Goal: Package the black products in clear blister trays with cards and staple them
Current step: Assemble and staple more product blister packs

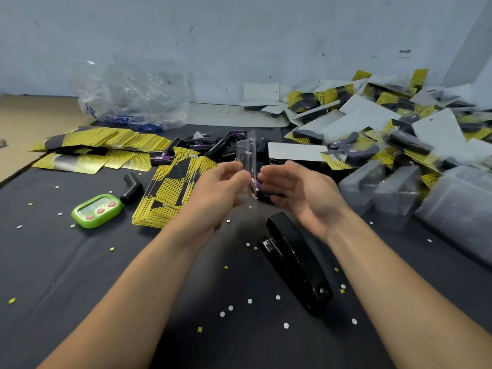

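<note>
My left hand (221,190) pinches a clear blister tray (246,155) that stands upright above the table. My right hand (298,193) holds a black product (262,191) with a purple label against the tray's lower part. Under my left wrist lies a stack of yellow-and-black cards (170,193). A black stapler (295,259) rests on the dark cloth just below my right wrist. Loose black products (213,146) lie in a heap behind the tray.
A large pile of finished packs (394,121) fills the right and back right. Stacks of clear trays (394,193) sit at the right. More cards (106,147) spread at the back left, with a plastic bag (133,97) behind. A green timer (97,210) and a single black product (132,189) lie left.
</note>
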